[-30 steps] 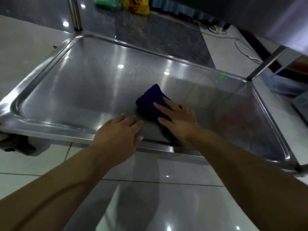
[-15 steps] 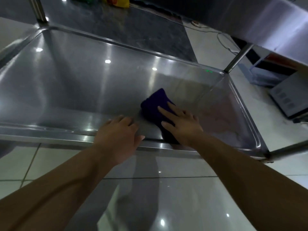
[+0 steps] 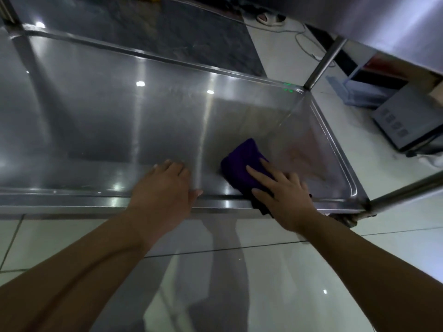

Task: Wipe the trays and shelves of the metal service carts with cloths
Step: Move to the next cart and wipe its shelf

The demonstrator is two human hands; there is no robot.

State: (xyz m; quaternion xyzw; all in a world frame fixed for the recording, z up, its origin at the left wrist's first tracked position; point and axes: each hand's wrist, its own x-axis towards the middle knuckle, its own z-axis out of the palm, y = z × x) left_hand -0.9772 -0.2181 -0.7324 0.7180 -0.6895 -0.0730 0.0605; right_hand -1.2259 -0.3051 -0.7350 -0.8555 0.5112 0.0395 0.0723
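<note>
Wiping step: right hand (image 3: 285, 195), fingers flat, presses the purple cloth (image 3: 242, 161) at the tray's (image 3: 72, 202) near edge by the right corner; left hand (image 3: 165, 190) lies relaxed on the rim (bracing, probably). Next: sweep left.

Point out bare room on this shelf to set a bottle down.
The steel tray shelf is bare from the left hand leftward and back to the far rim. Crowded: near right corner, where the right hand presses the purple cloth.

— Where is there room?
— The tray (image 3: 107, 121) floor lies open across the frame's left and centre.
— And in the way?
— A shelf (image 3: 388, 22) overhangs the upper right, posts (image 3: 323, 61) stand at the right corners, and a cloth (image 3: 242, 164) sits at lower right.
</note>
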